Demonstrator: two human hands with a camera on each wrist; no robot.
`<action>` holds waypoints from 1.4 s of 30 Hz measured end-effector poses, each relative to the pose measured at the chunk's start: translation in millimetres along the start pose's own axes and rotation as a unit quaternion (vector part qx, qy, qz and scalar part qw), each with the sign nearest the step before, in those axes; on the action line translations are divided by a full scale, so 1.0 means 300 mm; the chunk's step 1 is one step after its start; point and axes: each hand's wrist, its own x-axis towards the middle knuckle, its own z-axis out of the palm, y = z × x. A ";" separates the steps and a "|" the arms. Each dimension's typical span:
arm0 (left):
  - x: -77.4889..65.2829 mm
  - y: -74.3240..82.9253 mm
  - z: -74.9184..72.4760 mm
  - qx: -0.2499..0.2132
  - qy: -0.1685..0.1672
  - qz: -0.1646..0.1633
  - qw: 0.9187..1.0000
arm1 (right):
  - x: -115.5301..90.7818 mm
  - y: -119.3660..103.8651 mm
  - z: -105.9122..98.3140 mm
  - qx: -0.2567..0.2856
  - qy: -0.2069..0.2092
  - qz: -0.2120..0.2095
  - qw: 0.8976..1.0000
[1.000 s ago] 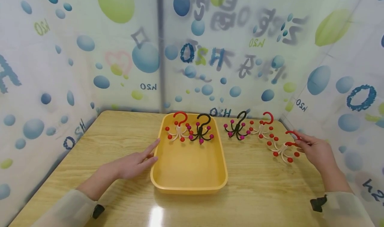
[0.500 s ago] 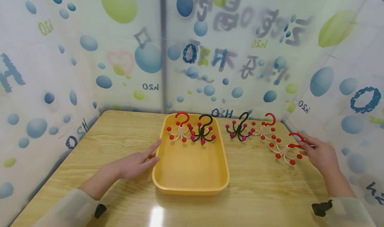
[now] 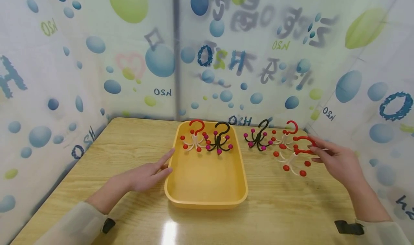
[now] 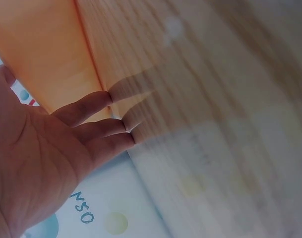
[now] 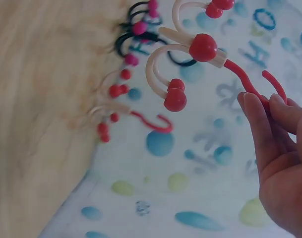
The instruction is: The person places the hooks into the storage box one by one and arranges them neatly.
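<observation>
My right hand (image 3: pixel 337 162) pinches the red hook of a white multi-armed hanger (image 3: pixel 293 157) with red balls on its arm ends. In the right wrist view, thumb and fingertips close on that hook, and the hanger (image 5: pixel 203 47) is held up over the tabletop. At the left side of a yellow tray (image 3: pixel 207 204), my left hand (image 3: pixel 143 176) has its fingers extended, tips at the wall. Inside the tray, toward the back, lie a white hanger with a red hook (image 3: pixel 195 141) and a black one with pink balls (image 3: pixel 218 142).
Right of the tray, near the wooden table's (image 3: pixel 275 216) back edge, rest another black hanger with pink balls (image 3: pixel 258 137) and another white one with red balls (image 3: pixel 284 139). A curtain (image 3: pixel 139 76) printed with blue and green dots surrounds the table on three sides.
My right hand has moved left with the hanger, bringing it nearer the tray and slightly up. The left hand stays at the tray's side.
</observation>
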 end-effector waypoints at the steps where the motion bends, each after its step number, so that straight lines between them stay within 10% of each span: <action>1: 0.000 0.000 0.000 0.000 0.000 -0.001 1.000 | 0.000 -0.026 0.002 0.015 0.004 -0.012 1.000; 14: 0.002 -0.001 -0.001 -0.003 -0.004 -0.001 1.000 | 0.058 -0.371 0.144 0.121 -0.046 -0.153 0.980; 28: 0.008 -0.005 0.003 0.000 0.000 -0.001 1.000 | 0.171 -0.594 0.433 0.173 -0.158 -0.139 0.962; 42: 0.006 -0.008 0.004 0.001 0.001 0.005 1.000 | 0.218 -0.690 0.603 0.093 -0.238 -0.096 0.962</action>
